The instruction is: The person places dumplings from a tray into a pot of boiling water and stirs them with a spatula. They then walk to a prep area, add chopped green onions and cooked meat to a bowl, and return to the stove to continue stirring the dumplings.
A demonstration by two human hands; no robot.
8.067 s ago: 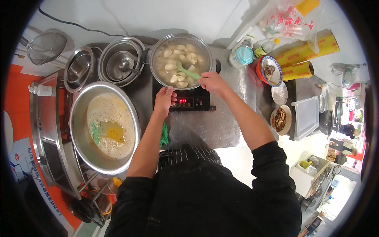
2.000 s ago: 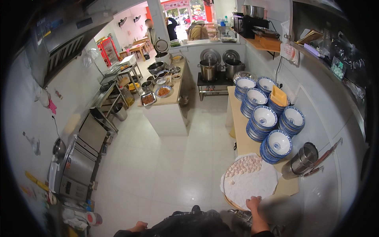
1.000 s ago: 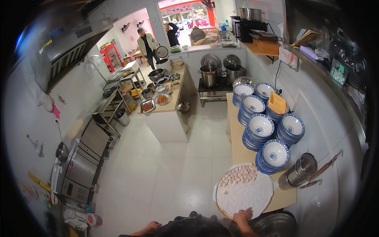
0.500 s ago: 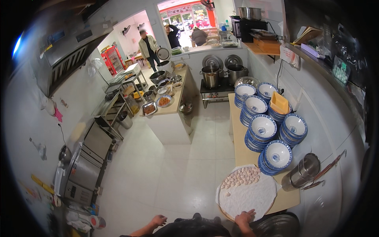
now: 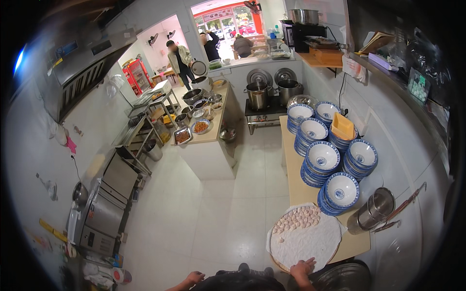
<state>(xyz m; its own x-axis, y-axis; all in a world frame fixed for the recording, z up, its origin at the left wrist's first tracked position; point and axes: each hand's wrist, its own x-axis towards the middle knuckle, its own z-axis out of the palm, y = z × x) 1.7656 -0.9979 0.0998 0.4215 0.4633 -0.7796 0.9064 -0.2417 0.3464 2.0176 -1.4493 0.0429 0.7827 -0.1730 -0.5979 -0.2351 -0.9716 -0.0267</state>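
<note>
My right hand (image 5: 303, 266) rests on the near edge of a round tray (image 5: 276, 262) lined with white cloth (image 5: 306, 245). Its fingers stretch over the cloth, with nothing seen in them. Small pale dumplings (image 5: 298, 217) lie in close rows on the tray's far part, and one single dumpling (image 5: 281, 239) sits apart from them toward me. My left hand (image 5: 195, 277) hangs away from the tray, over the floor, its fingers loosely bent and apart and nothing visible in it.
Stacks of blue-and-white bowls (image 5: 341, 189) stand beyond the tray, a yellow basket (image 5: 342, 127) on one. Metal cylinders (image 5: 377, 204) are to the right. A counter with food bowls (image 5: 200, 127) and stove pots (image 5: 257, 95) stand farther off. A person (image 5: 180, 63) is at the doorway.
My left hand has dropped a little, closer to my body. My right hand stays at the tray's near edge. The dumplings look the same.
</note>
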